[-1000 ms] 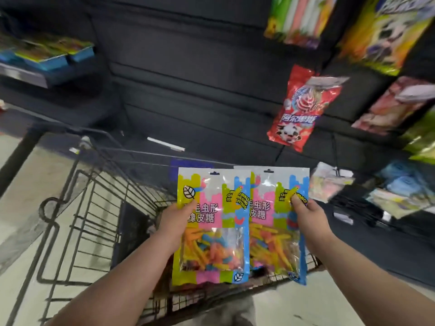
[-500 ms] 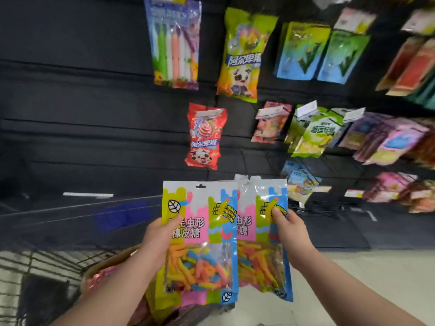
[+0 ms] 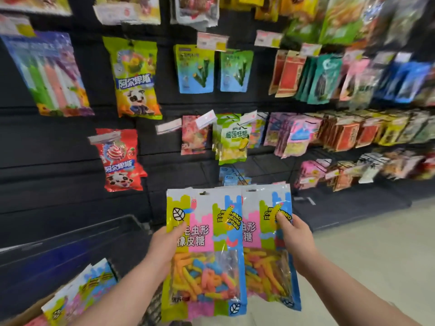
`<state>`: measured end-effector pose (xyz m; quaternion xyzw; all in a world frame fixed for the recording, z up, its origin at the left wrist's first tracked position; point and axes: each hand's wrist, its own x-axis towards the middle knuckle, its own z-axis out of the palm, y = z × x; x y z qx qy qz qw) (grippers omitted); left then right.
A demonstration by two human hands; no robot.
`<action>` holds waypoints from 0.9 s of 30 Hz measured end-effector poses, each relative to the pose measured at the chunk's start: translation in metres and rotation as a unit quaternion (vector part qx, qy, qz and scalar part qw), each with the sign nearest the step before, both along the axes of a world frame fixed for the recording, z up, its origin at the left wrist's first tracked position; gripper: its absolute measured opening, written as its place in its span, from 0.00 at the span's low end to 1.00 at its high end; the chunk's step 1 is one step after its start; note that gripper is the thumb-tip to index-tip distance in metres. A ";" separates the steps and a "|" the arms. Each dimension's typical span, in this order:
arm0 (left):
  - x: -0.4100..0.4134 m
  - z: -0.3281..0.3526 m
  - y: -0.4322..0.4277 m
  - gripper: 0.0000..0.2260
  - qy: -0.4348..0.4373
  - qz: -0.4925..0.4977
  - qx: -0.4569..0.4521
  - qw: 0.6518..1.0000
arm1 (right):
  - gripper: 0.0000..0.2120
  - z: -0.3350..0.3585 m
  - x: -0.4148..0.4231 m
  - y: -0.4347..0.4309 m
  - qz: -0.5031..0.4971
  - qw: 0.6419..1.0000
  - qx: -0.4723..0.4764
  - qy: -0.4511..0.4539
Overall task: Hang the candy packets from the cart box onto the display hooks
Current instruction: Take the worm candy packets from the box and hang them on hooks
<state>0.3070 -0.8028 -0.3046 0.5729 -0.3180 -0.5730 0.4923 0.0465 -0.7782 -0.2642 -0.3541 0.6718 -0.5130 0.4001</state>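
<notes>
Left hand [image 3: 162,250] grips near packet [image 3: 202,250]; right hand [image 3: 297,241] grips overlapped right packet [image 3: 266,245], fingers clamped, before the display [image 3: 141,142].

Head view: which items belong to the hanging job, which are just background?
Job:
- left hand holding front gummy worm packet
- right hand holding rear gummy worm packet
- spare packets in the cart box

Background:
- red lollipop bag
- yellow cow bag
- green durian candy bag
- crowded racks on the right
</notes>
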 end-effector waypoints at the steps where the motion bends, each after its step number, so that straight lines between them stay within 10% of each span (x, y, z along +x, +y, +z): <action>1: -0.019 0.002 -0.001 0.11 0.001 -0.008 -0.002 1.000 | 0.10 0.001 -0.018 0.002 -0.004 1.000 -0.004 0.000; 27: -0.216 0.031 -0.081 0.05 -0.013 -0.121 -0.088 0.989 | 0.10 0.016 -0.202 -0.045 -0.065 0.997 -0.046 -0.012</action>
